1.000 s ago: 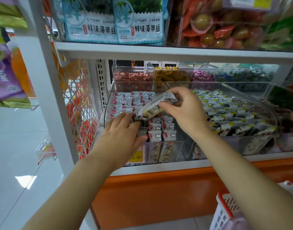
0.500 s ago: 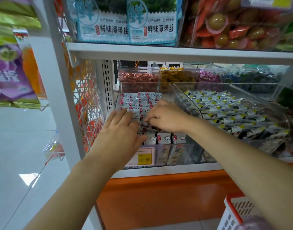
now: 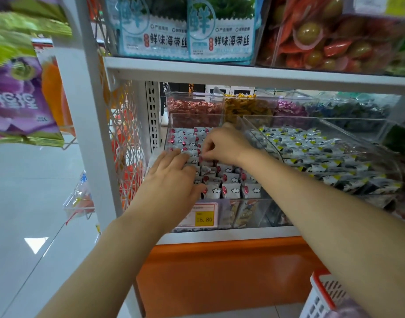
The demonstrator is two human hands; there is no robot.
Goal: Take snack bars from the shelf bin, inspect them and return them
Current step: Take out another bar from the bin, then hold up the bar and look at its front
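**Both hands down in the bin, tidying the rows**

The bars (image 3: 229, 190), small white packs printed with a red dot and a cloud, stand on edge in tight rows inside the clear bin (image 3: 197, 114) on the lower shelf (image 3: 220, 234). None is lifted clear; all that can be seen sit in the bin.

The right hand (image 3: 226, 145) reaches in from the right, knuckles up. Its fingers (image 3: 207, 149) are curled, the tips down among the middle rows. They look set to nip a wrapper by its top edge, but I cannot tell whether a bar is actually caught between them. That tip-down grip suits upright packs, where only the top seam offers a hold.

The left hand (image 3: 174, 177) lies flat over the left rows, fingers straight and relaxed, holding nothing. It probably steadies the neighbours so they do not tip as a bar goes in or comes out.

Judging by this, the step in hand is a return or a fresh pick.

Around them: a yellow price tag (image 3: 203, 218) on the bin's front, a second bin (image 3: 311, 152) of dark packs just beside on the right, seaweed packs (image 3: 185, 40) on the shelf above, and a red-rimmed basket (image 3: 323, 292) low at the right.
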